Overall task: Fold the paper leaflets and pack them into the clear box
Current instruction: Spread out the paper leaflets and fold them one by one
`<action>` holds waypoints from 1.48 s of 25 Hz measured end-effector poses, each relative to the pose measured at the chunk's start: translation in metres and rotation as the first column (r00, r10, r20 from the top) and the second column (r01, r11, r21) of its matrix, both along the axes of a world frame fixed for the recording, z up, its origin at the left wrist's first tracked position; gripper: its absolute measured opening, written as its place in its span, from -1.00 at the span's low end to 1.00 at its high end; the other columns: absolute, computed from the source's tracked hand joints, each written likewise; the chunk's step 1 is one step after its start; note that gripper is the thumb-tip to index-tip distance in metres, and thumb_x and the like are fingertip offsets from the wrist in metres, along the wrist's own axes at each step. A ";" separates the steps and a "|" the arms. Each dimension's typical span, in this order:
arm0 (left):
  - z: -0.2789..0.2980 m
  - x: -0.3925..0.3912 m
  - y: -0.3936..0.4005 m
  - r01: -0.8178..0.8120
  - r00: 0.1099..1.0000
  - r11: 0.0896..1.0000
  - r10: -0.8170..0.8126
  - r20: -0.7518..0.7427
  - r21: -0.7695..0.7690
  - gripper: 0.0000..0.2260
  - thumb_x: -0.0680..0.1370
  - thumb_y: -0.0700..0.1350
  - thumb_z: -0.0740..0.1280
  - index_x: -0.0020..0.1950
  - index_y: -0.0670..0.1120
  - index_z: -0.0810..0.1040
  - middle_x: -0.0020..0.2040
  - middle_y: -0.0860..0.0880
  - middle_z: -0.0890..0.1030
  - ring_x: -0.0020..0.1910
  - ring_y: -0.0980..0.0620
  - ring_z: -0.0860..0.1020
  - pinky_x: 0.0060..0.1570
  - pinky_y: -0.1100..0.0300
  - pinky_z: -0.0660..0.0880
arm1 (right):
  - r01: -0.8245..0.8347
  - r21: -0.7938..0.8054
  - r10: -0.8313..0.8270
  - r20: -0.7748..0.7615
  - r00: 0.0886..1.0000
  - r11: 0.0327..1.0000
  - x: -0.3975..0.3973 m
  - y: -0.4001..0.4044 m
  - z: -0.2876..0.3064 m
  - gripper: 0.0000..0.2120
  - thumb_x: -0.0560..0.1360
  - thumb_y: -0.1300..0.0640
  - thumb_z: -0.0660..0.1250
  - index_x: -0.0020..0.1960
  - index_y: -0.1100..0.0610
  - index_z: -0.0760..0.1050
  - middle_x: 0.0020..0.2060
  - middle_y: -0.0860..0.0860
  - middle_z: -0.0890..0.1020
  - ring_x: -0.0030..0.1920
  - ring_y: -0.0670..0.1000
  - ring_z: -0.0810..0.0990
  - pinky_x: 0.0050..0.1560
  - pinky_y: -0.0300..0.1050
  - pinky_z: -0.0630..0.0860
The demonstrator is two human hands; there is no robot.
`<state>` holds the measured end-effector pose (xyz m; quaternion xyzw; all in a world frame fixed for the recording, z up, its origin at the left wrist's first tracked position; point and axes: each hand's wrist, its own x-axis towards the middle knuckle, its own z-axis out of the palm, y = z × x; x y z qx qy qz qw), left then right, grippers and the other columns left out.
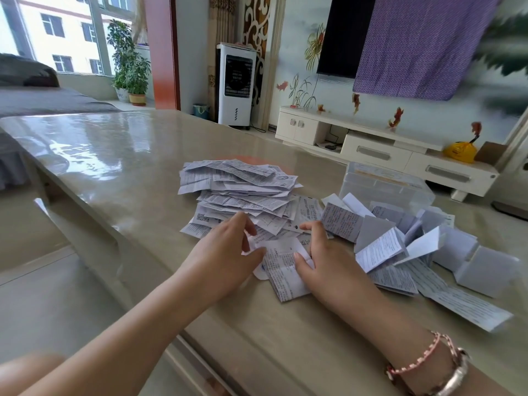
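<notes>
Pinching one printed leaflet (281, 270) with both hands' fingers, left hand (228, 252), right hand (323, 261), on desk (114, 155), unfolded pile (240, 190) behind.

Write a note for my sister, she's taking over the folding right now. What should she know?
Left hand and right hand: both pinch one leaflet, mid-fold, at the near table edge.
Unfolded pile: just behind the hands.
Folded leaflets: loose heap on the right, not packed.
Clear box: behind that heap; contents hard to tell.
Left: finish this fold, fold the pile, pack everything into the box.
</notes>
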<state>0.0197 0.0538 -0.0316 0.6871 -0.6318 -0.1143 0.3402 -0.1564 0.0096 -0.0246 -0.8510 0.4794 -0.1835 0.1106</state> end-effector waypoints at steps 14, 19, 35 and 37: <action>-0.002 -0.006 0.003 0.251 0.929 0.946 -0.295 0.223 0.206 -0.42 0.20 0.51 0.17 -0.01 0.12 0.34 0.03 0.24 0.35 0.07 0.13 0.32 0.12 0.20 0.23 | -0.185 -0.086 0.166 -0.190 0.968 0.979 -0.022 0.004 -0.002 -0.32 0.55 -0.20 0.14 0.50 -0.05 -0.16 0.44 -0.08 0.08 0.46 -0.05 0.03 0.47 -0.07 0.07; 0.002 -0.006 0.003 0.254 0.926 0.934 -0.310 0.215 0.252 -0.53 0.32 0.39 0.32 0.01 0.11 0.32 0.06 0.22 0.34 0.11 0.12 0.29 0.19 0.18 0.21 | -0.324 -0.059 0.302 -0.236 0.924 0.944 -0.032 0.000 0.001 -0.39 0.56 -0.05 0.16 0.47 -0.08 -0.10 0.51 -0.15 -0.07 0.52 -0.15 -0.23 0.52 -0.01 -0.02; 0.006 0.001 0.003 0.337 0.924 0.904 -0.371 0.093 0.263 -0.50 0.16 0.36 0.43 -0.04 0.19 0.37 0.00 0.25 0.39 0.03 0.26 0.31 -0.06 0.28 0.27 | -0.452 0.072 0.458 -0.129 0.879 0.889 -0.039 0.001 0.021 -0.60 0.45 0.05 0.33 0.28 -0.11 0.47 0.16 -0.24 0.53 0.19 -0.22 0.48 0.20 -0.14 0.45; 0.006 -0.001 0.003 0.353 0.926 0.908 -0.374 0.057 0.224 -0.57 0.23 0.28 0.49 -0.06 0.17 0.42 -0.03 0.22 0.43 -0.08 0.28 0.36 -0.15 0.32 0.28 | -0.436 0.036 0.437 -0.120 0.891 0.899 -0.037 0.001 0.020 -0.62 0.45 0.13 0.29 0.25 -0.09 0.51 0.12 -0.21 0.57 0.14 -0.19 0.52 0.15 -0.13 0.48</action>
